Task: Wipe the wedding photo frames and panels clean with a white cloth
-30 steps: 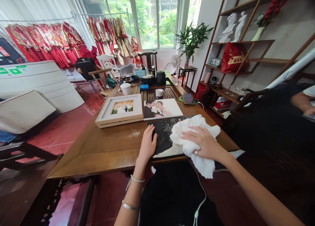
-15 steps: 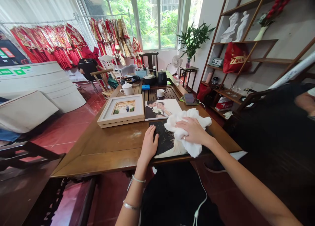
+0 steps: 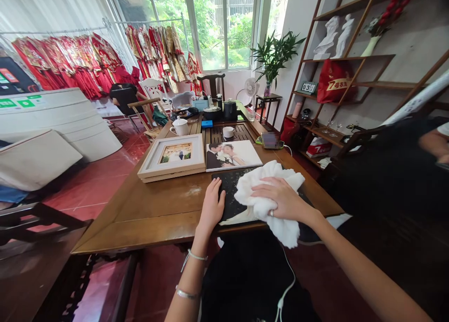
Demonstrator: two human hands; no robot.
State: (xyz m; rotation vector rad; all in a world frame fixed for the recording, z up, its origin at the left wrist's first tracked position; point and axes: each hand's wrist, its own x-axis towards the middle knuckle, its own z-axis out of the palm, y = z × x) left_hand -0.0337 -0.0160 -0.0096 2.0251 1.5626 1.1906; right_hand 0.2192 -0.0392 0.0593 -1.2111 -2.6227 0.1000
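Observation:
A bunched white cloth [image 3: 252, 182] lies over a dark panel [image 3: 229, 196] with a pale area along its near edge, at the front of the wooden table. My right hand [image 3: 280, 196] presses on the cloth and grips it, a ring on one finger. Part of the cloth hangs past the table's front edge. Fingers stretched out, my left hand [image 3: 213, 205] rests along the panel's left edge. Just beyond the panel lies a photo print [image 3: 242, 154] of a couple. Left of it sits a light framed picture [image 3: 147, 165]. The cloth hides much of the panel's right side.
The wooden table [image 3: 140, 214] holds a lidded white mug [image 3: 180, 126], a small white cup [image 3: 228, 132], a black kettle [image 3: 229, 110] and a phone [image 3: 270, 141] with a cable. A person in dark clothing [image 3: 379, 186] is at the right, near wooden shelves [image 3: 351, 59].
My right hand and the cloth have moved right and toward me, and more cloth hangs over the front edge. My left hand stays in place.

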